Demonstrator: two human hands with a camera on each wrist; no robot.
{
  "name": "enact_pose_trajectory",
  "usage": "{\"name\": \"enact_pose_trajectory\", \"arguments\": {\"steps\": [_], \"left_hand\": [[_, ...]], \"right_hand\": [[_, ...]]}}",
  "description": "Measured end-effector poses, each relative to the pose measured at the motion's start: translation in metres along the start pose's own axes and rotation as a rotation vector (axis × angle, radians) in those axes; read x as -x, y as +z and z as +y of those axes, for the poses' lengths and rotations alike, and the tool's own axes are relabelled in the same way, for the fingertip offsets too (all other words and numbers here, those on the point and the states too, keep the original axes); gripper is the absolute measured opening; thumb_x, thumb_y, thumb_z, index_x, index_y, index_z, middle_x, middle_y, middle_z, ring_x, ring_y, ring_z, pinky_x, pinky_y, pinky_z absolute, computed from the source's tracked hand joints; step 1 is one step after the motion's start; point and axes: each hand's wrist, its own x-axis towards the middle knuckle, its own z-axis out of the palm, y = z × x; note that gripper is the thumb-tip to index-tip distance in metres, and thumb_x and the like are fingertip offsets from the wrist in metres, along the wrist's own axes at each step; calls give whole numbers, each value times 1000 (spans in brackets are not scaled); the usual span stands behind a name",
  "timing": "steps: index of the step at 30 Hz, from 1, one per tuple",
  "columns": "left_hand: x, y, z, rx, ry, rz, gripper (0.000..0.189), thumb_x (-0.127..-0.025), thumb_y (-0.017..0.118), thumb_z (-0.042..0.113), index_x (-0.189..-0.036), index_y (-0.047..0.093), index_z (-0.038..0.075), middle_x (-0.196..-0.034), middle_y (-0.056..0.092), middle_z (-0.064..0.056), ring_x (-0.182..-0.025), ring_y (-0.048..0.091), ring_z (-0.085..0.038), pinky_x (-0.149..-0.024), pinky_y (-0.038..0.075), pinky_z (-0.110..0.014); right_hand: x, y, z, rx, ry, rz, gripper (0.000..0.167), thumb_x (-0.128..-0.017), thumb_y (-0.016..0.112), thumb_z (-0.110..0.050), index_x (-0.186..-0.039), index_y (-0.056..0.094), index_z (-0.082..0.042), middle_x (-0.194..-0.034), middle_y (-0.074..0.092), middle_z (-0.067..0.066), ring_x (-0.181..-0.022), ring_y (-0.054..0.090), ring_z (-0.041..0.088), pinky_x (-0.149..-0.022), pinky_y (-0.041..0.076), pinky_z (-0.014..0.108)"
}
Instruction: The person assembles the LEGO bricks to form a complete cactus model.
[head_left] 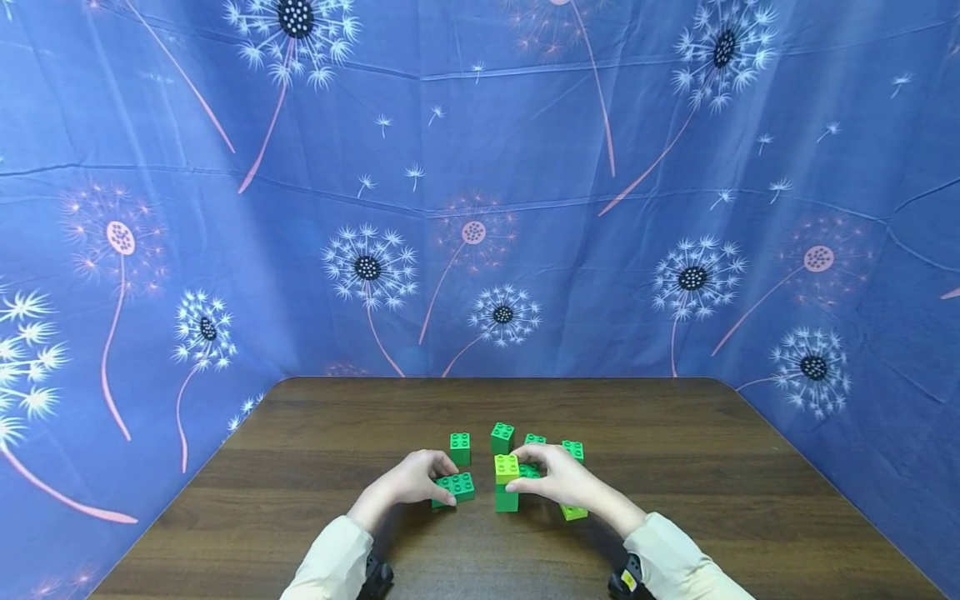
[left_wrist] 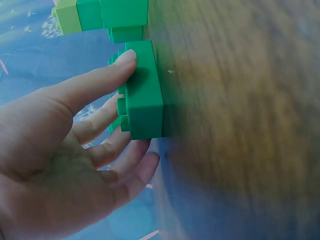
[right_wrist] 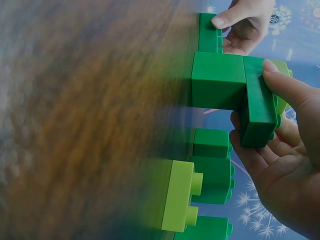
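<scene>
My left hand (head_left: 420, 478) pinches a long green toy brick (head_left: 459, 486) lying studs up on the table. In the left wrist view its thumb presses one long side of that brick (left_wrist: 144, 95), and the fingers curl behind. A small stack stands to the right: a green block (head_left: 507, 501) at the bottom, a long green brick (right_wrist: 261, 107) across it jutting out to the right, and a lime brick (head_left: 506, 468) on top. My right hand (head_left: 564, 479) grips the jutting brick, thumb on the near side and fingers on the far side.
Behind the hands stand several loose green blocks, among them one at the left (head_left: 460, 448) and one in the middle (head_left: 502, 437). A lime brick (head_left: 573, 512) lies under the right wrist. The brown wooden table (head_left: 360, 417) meets a blue dandelion-print cloth (head_left: 480, 167) at the back.
</scene>
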Motion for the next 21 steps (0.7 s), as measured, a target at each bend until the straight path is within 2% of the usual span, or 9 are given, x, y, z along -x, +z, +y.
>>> {"name": "enact_pose_trajectory", "arguments": {"steps": [9, 14, 21], "left_hand": [[2, -2, 2, -2, -24, 5, 31, -70, 80, 9, -95, 63, 0, -88, 61, -4, -82, 57, -17, -74, 47, -32], [1, -3, 1, -26, 5, 6, 29, -73, 79, 11, -95, 63, 2, -90, 62, -5, -84, 57, -19, -75, 47, -33], [0, -5, -2, -30, 36, 26, 27, -76, 77, 13, -98, 62, 4, -98, 63, -9, -93, 59, -27, -80, 48, -40]], "right_hand": [[0, 0, -1, 5, -7, 9, 48, -82, 69, -41, -117, 61, -10, -109, 64, 0, -102, 59, 22, -77, 48, 28], [0, 0, -1, 2, -1, 6, 47, -82, 69, -41, -117, 61, -10, -110, 64, 0, -103, 59, 22, -78, 48, 29], [0, -1, -1, -9, 8, -6, 49, -82, 70, -41, -118, 61, -9, -112, 64, 3, -104, 59, 24, -79, 49, 31]]}}
